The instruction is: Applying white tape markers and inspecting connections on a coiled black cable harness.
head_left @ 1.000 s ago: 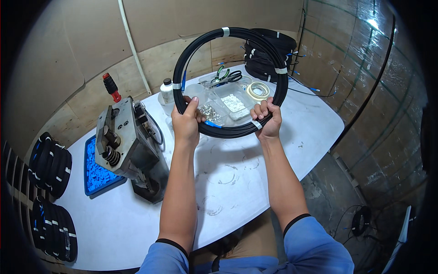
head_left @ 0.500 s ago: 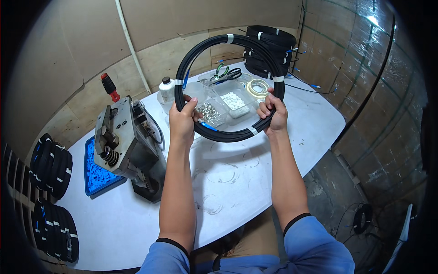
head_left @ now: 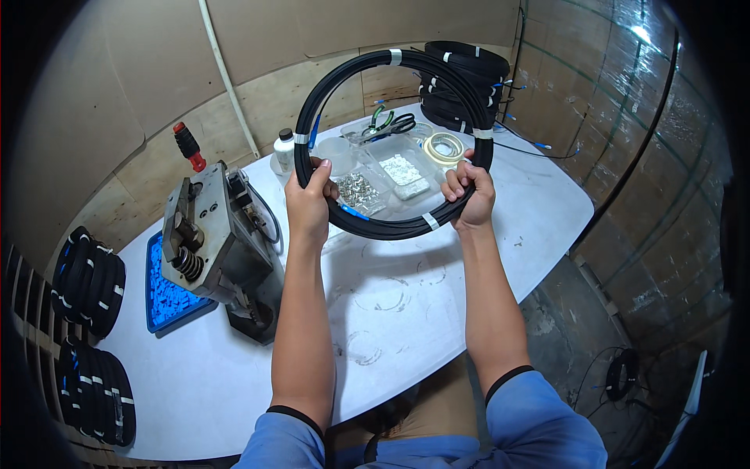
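Above the table I hold up a coil of black cable [head_left: 319, 92], its ring facing me. White tape bands bind it in several spots, and blue connector ends show at its left side and lower left. My left hand [head_left: 309, 202] is closed round the ring's lower left. On the lower right, my right hand [head_left: 473, 195] grips it with the fingers curled over. Through the ring I see a clear tray [head_left: 428, 162] with small white pieces and a clear bag of metal fittings [head_left: 359, 191].
A metal press machine [head_left: 223, 234] with a red-black handle stands left, beside a blue tray [head_left: 187, 316] of small blue pieces. Coil stacks lie at left [head_left: 90, 285] and back right [head_left: 461, 78]. Behind the ring are scissors [head_left: 391, 129], tape rolls [head_left: 443, 147] and a white bottle [head_left: 283, 148].
The cable coil has come up slightly and looks a little larger, with both hands still on it. Nothing else on the table has visibly moved.
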The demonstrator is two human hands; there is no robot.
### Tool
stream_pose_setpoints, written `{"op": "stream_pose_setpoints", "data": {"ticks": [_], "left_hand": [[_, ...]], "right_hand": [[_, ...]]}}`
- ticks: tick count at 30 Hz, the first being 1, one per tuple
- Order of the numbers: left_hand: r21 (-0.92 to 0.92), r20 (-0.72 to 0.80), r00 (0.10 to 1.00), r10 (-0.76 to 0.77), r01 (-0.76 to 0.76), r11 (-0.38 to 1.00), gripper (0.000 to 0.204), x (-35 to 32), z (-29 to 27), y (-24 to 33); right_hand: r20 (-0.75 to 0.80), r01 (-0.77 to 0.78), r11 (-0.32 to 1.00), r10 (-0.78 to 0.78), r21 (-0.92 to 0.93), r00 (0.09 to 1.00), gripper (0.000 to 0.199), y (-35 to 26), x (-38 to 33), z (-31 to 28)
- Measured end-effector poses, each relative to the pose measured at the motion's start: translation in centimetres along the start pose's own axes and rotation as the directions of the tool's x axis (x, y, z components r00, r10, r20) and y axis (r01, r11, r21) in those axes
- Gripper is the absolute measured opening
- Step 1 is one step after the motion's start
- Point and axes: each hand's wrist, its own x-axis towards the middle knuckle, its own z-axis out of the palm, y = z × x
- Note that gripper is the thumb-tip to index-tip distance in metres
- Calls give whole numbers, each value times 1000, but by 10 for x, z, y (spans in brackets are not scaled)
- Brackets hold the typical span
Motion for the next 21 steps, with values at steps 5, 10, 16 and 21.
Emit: {"op": "stream_pose_setpoints", "data": {"ticks": [5, 10, 16, 21], "left_hand": [[-55, -11, 1000, 1, -2, 998, 17, -3, 3, 2], [-83, 23, 1000, 13, -11, 996, 18, -3, 0, 1], [-118, 45, 999, -2, 7, 993, 20, -5, 1, 0], [-114, 69, 997, 29, -21, 993, 19, -3, -4, -1]], "right_hand": [[-7, -9, 1000, 9, 18, 1000, 22, 0, 0, -2], [-5, 1, 1000, -1, 3, 1000, 22, -1, -1, 1], [-9, 5, 1000, -5, 1, 1000, 22, -2, 0, -1], [-15, 7, 1000, -7, -14, 1000, 23, -2, -2, 3]]}}
